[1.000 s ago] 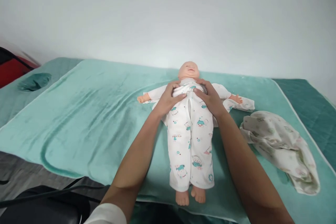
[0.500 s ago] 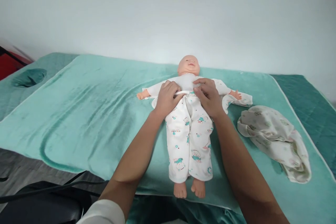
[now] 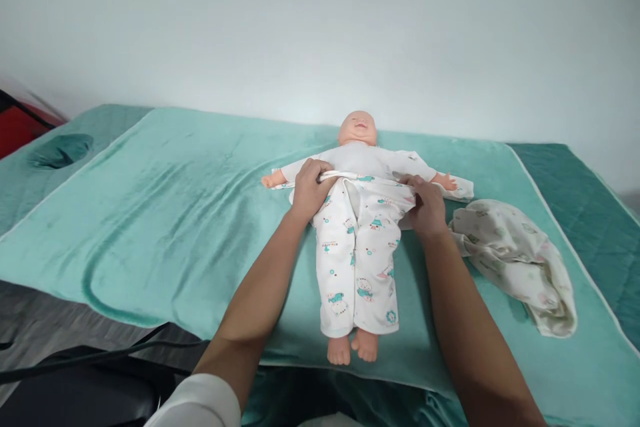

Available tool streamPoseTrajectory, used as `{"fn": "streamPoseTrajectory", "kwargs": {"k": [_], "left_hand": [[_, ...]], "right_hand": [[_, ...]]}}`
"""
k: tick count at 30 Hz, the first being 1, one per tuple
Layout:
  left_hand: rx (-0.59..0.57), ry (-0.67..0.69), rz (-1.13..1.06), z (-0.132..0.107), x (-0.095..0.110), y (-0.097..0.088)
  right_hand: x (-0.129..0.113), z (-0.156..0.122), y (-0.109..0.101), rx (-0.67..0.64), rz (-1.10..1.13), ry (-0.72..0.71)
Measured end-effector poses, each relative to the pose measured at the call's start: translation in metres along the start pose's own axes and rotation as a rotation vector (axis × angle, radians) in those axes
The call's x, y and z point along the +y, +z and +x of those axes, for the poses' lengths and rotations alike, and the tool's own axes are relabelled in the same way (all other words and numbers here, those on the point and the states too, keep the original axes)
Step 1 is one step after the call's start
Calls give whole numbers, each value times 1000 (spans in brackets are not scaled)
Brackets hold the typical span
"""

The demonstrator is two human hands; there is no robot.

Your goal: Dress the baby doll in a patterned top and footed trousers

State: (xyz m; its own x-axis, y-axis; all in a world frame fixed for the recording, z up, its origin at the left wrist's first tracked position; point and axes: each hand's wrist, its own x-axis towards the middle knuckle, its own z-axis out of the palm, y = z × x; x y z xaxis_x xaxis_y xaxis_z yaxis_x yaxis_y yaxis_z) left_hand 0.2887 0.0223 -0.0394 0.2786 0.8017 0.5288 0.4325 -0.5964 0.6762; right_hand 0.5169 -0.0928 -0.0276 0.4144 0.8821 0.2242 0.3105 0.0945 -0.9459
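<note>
White on the wall behind and green on the sheet spread over the bed, with the doll face up on it, head toward the wall and bare feet toward the near edge. Printed trousers on the doll and a crumpled cloth to the right. At the waistband, left hand with fingers closed on one side, right hand gripping the other, with the fabric spread between

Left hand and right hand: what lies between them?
The printed trousers, waistband running across the doll from left hand to right hand, in the head view.
</note>
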Motion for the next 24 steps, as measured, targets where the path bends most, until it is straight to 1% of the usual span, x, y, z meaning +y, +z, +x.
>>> {"fn": "streamPoseTrajectory", "kwargs": {"k": [3, 7, 9, 12, 14, 16, 18, 21, 24], "left_hand": [[28, -64, -28, 0, -6, 1], [44, -135, -44, -4, -13, -1], [30, -150, -47, -9, -15, -4], [-22, -157, -55, -20, -15, -10], [-57, -152, -73, -29, -12, -14], [-86, -146, -110, -39, -7, -19], [-105, -151, -156, -50, -1, -23], [-125, -194, -254, -63, 7, -28], [-165, -269, -439, -67, 11, -29]], "right_hand": [[7, 3, -2, -54, -30, 54], [10, 3, -11, -201, -54, 51], [10, -1, -17, -312, -80, 42], [7, -9, -23, -490, -55, 86], [6, -13, -25, -546, -11, 123], [7, -15, -23, -556, 17, 145], [8, -17, -20, -530, 42, 173], [11, -20, -14, -457, 95, 217], [13, -23, -9, -357, 126, 256]]}}
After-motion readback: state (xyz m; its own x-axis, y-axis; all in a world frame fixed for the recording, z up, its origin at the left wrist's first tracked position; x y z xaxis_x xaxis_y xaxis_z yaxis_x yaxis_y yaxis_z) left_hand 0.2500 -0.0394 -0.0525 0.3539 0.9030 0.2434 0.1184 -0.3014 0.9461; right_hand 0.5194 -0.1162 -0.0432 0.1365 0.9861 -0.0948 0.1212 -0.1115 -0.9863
